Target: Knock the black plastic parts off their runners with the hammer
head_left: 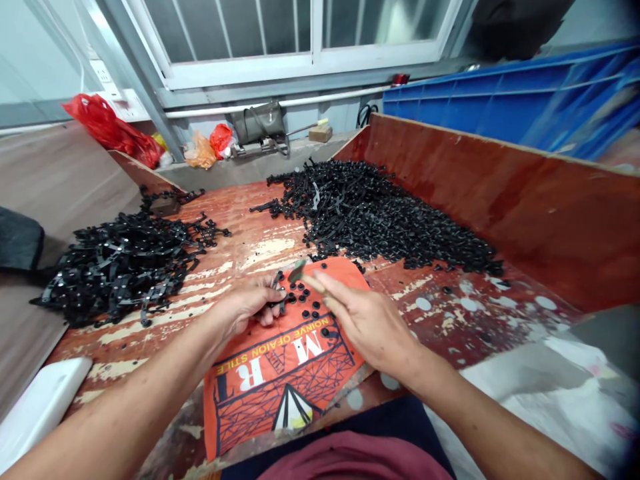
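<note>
You are in a small workshop doing piecework. A worn, paint-chipped wooden workbench (240,220) with raised red side boards (500,193) carries heaps of black plastic parts (370,220), one far right, another (125,263) at the left. Blue plastic crates (500,100) stand at the far right, below a barred window (300,33).

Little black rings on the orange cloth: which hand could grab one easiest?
Probably the right hand: its fingertips hover right over the loose black rings on the orange cloth, while the left hand already grips a black strip.
</note>
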Action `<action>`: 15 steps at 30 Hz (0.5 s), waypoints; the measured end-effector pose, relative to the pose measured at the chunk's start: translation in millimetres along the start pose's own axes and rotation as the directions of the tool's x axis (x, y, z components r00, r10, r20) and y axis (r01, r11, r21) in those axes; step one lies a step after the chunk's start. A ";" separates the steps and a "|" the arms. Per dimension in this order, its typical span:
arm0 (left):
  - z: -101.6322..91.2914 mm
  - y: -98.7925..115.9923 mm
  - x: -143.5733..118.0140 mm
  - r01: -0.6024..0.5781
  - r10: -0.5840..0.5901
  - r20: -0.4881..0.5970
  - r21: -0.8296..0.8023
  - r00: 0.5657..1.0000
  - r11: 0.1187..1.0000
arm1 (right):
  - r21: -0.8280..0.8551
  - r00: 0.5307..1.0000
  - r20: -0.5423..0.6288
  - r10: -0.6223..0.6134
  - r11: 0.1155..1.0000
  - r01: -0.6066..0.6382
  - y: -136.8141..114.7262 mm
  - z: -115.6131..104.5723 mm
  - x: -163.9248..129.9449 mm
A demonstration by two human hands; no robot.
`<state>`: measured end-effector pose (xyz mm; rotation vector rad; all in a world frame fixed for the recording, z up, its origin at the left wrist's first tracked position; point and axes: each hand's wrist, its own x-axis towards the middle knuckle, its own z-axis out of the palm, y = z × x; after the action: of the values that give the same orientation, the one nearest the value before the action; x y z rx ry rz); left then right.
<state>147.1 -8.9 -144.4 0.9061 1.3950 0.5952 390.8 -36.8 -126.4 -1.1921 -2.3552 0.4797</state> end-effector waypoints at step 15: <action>3.5 10.6 -7.8 0.034 -0.035 0.023 0.041 0.999 0.999 | -0.214 0.995 0.101 0.001 0.977 0.021 -5.9 -2.0 6.0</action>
<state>151.2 -10.0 -131.5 0.9176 1.4034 0.5303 384.9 -35.0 -120.4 -1.2762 -2.5505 0.2925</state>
